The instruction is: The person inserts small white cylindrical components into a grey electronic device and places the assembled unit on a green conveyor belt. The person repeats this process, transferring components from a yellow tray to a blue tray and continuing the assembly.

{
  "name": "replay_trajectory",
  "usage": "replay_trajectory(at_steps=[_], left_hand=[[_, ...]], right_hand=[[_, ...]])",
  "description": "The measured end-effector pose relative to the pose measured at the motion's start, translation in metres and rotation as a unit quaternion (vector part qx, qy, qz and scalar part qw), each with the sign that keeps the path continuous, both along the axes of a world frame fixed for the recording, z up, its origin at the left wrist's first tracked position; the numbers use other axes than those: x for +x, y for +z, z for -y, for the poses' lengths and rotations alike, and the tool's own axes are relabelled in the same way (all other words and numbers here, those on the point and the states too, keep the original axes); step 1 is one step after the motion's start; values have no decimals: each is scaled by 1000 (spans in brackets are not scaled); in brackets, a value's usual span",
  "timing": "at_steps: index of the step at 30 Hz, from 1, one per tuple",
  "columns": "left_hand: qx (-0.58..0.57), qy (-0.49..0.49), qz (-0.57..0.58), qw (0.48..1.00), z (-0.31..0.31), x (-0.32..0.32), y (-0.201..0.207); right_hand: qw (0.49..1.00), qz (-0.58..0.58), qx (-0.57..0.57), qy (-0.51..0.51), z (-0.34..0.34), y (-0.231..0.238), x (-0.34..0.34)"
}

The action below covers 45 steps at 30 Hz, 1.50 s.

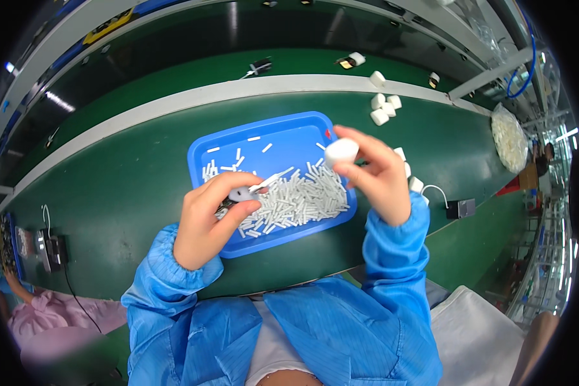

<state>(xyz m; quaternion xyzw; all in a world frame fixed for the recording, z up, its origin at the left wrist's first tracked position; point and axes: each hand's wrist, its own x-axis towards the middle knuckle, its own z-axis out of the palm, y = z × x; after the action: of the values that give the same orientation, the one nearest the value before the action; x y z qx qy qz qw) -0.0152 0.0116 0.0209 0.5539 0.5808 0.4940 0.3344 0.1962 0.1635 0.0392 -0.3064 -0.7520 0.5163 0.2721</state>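
Note:
My left hand (202, 215) pinches a small grey plug-like part (240, 194) between thumb and fingers. A thin white piece, perhaps a cable or tube, sticks out of it toward the right. Its lower side is hidden by my fingers. With thumb and fingertips my right hand (383, 177) grips a rounded white plastic housing (341, 152). Both hands are over a blue tray (283, 140), the left at its near left side and the right at its right edge. Many short white tubes (302, 199) lie loose in the tray, heaped mostly toward its near right part.
Several white housings (379, 118) stand beyond the tray's right corner, others beside my right wrist. A dark box (460, 208) with a white cable sits farther right, near a clear bag (510, 138). Beyond a white rail (270, 83), small parts lie on a green belt. Another person's pink sleeve (48, 312) shows left.

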Motion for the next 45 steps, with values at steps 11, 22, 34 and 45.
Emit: replay_trajectory(at_steps=[11, 22, 34, 45], left_hand=[[68, 18, 59, 996, 15, -1, 1], [76, -52, -50, 994, 3, 12, 13], [54, -68, -19, 996, -20, 12, -1], [-73, 146, -29, 986, -192, -130, -69]], right_hand=[[960, -266, -87, -5, 59, -38, -38], [975, -217, -22, 50, 60, -37, -35], [982, -165, 63, 69, 42, -35, -26], [989, -86, -25, -117, 14, -70, -4]])
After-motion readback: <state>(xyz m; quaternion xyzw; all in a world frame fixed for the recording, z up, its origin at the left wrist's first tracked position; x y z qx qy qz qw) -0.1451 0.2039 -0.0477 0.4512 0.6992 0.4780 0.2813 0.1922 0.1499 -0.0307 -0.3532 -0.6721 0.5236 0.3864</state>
